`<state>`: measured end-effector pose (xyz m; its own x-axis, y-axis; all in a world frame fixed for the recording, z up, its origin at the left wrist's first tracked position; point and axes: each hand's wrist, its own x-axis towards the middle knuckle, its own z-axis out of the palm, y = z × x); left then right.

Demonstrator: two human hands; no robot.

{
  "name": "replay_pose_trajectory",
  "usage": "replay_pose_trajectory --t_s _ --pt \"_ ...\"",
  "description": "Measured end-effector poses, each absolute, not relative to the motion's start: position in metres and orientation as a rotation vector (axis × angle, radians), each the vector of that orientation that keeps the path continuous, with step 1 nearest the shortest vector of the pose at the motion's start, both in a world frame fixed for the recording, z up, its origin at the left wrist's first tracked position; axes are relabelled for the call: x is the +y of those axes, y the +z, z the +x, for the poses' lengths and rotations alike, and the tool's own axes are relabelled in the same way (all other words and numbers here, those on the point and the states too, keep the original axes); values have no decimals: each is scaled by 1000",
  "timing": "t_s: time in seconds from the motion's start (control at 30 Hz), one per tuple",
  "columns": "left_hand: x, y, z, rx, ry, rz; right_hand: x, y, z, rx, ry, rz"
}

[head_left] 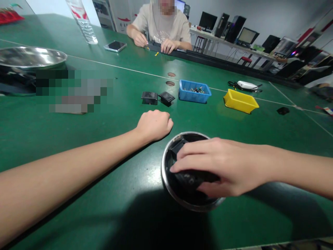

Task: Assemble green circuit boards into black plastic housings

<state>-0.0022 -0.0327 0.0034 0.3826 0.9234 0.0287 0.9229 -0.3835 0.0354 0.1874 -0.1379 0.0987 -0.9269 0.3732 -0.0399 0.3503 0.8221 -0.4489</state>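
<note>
A round metal bowl [164,166] holding black plastic parts [188,178] stands on the green table in front of me. My right hand [218,163] reaches into it from the right, with fingers and thumb around a black plastic part; the palm hides much of that part. My left hand [155,124] rests on the table just beyond the bowl's left side, closed in a fist, back upward. Whatever may be inside the fist is hidden. Beyond it lie two black plastic pieces, one square [149,98] and one turned at an angle [167,98].
A blue bin [194,96] with small metal pieces and a yellow bin [240,102] stand farther back. At left are a large metal pan [33,64], a water bottle [85,27] and a phone [115,46]. Across the table a person handles a long black part [208,59].
</note>
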Motion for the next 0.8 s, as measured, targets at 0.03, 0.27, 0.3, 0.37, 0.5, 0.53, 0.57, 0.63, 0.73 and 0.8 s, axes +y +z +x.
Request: replay_pose_trajectory --t_s 0.03,0.27,0.3,0.37,0.5,0.53,0.57,0.63,0.73,0.8 --pt "-33 3 -2 1739 68 2601 -137 102 194 -2837 787 -638" --pt "-31 3 -3 1751 48 2608 -140 104 239 -2253 1259 -1045" --pt "-31 3 -3 1751 45 2612 -139 101 247 -2192 1274 -1087" --pt "-31 3 -3 1747 43 2619 -135 95 264 -2123 1240 -1139" --pt "-31 4 -3 1747 29 2611 -122 83 295 -2133 1117 -1259" --pt "-31 4 -3 1748 25 2609 -120 80 301 -2169 1080 -1294" --pt "-31 4 -3 1749 21 2607 -119 77 305 -2231 1045 -1331" --pt "-31 5 -3 1751 20 2607 -118 73 311 -2405 994 -1378" --pt "-31 5 -3 1751 28 2608 -118 73 314 -2647 963 -1386" --pt "-31 5 -3 1750 29 2607 -116 79 312 -2727 958 -1371"
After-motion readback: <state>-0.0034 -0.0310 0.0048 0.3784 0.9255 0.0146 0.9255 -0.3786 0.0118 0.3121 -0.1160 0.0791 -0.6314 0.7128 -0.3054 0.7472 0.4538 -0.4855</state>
